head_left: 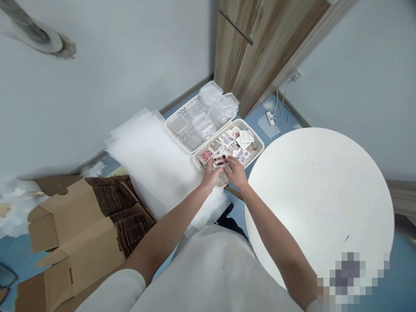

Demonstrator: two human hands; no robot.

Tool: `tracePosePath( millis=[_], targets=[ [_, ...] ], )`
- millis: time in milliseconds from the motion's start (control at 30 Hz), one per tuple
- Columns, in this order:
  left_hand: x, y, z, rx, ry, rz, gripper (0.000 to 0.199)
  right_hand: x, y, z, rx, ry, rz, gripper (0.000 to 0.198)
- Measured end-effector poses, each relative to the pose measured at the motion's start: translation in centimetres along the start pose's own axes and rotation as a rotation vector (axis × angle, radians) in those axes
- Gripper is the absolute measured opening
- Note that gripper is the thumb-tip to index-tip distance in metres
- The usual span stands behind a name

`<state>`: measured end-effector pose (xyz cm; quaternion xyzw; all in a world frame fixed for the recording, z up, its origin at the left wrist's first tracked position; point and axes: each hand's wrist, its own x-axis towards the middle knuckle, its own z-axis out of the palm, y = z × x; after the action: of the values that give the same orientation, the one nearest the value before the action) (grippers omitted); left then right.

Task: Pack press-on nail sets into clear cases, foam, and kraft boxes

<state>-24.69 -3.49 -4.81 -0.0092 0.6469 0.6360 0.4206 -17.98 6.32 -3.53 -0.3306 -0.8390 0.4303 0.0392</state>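
Between my two hands is a card of dark red press-on nails [220,160], held over the near end of a white basket [259,141]. My left hand [212,174] grips its left side, fingers closed on the edge. On the right side, my right hand [236,172] pinches the same card near its upper corner. Inside the basket lie several more nail cards [226,138] in pink, purple and brown, some overlapping. Just behind, a second white basket [168,125] holds clear plastic boxes [203,123].
White foam sheets [156,160] are stacked at the left of the baskets. Flattened cardboard boxes [81,234] lie farther left. A round white table [325,195] stands at right. A power strip [270,118] with cables is on the floor near the wooden cabinet [256,47].
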Motion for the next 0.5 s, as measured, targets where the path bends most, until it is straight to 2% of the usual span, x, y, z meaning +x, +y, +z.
tracePosePath(
  millis=[133, 267, 367, 500],
  targets=[
    [-1.4, 0.2, 0.9, 0.055, 0.021, 0.107, 0.065, -1.4, -0.4, -1.1, 0.09, 0.091, -0.055, 0.035],
    [-3.9, 0.8, 2.3, 0.164, 0.041, 0.207, 0.069, -4.2, -0.1, -2.8, 0.221, 0.18, -0.037, 0.038],
    [-6.3, 0.4, 3.8, 0.199, 0.003, 0.26, 0.065, -7.7, 1.1, -4.9, 0.312, 0.231, -0.009, 0.036],
    [-9.7, -1.4, 6.4, 0.273, -0.134, 0.311, 0.054, -13.8, 3.8, -7.7, 0.391, 0.306, 0.058, 0.034]
  ],
)
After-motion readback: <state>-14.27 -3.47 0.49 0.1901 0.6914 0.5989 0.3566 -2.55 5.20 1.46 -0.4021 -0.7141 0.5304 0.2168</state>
